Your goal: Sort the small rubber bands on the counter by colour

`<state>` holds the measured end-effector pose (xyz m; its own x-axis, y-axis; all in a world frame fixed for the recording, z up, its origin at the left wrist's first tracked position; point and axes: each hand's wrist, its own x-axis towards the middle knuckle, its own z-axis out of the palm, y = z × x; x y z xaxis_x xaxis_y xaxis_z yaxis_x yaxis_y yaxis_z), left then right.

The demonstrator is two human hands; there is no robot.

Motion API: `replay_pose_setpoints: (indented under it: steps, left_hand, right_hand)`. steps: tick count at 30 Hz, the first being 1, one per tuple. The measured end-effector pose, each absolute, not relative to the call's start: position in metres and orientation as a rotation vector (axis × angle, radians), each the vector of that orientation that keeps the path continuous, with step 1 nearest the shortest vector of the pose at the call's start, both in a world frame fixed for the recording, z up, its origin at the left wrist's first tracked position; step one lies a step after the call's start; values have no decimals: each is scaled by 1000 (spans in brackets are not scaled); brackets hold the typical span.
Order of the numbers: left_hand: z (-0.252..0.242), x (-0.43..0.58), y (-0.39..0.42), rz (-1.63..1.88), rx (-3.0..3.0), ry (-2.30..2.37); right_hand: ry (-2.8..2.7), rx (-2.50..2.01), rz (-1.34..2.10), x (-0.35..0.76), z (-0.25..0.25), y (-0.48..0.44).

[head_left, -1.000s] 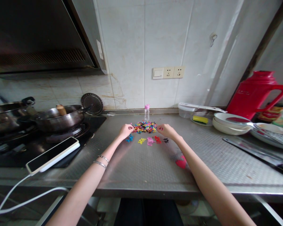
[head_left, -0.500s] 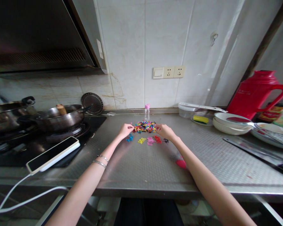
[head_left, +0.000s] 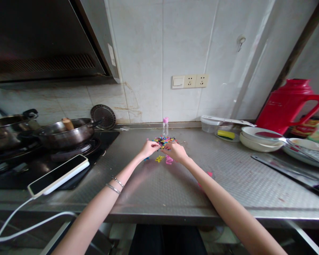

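A pile of small multicoloured bands (head_left: 166, 140), which look like rubber bands, lies in the middle of the steel counter. My left hand (head_left: 150, 148) is at its left front edge, thumb and fingers pinched together. Close beside it, my right hand (head_left: 175, 151) reaches over the front of the pile with its fingers curled in. Whatever the fingertips hold is too small to make out. In front of the pile sit a yellow cluster (head_left: 160, 158) and a pink cluster (head_left: 169, 160) of bands. Blue bands (head_left: 146, 159) are mostly covered by my left hand. Behind stands a clear bottle with a pink cap (head_left: 165, 126).
On the left are a phone (head_left: 59, 175) with a white cable and a pan (head_left: 66, 132) on the stove. To the right stand stacked bowls (head_left: 260, 143), a yellow sponge (head_left: 225, 134), a knife (head_left: 287, 171) and a red thermos jug (head_left: 287, 106). A pinkish-red item (head_left: 210, 174) is partly behind my right forearm.
My right hand has moved left across the pile and now covers the red and black clusters. My left hand has shifted slightly right, so the hands are nearly together.
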<state>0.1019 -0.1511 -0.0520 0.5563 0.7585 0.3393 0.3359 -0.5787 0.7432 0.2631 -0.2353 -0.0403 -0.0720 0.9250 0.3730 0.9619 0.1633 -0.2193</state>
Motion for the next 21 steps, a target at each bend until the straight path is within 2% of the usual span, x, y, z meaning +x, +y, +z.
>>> replay_pose_setpoints:
  steps: [11, 21]
  left_hand:
    - [-53, 99, -151, 846, 2203, 888]
    - [-48, 93, -151, 674, 2316, 777]
  right_hand:
    - [-2050, -1795, -117, 270, -40, -235]
    - [-2020, -1758, -111, 271, -41, -233]
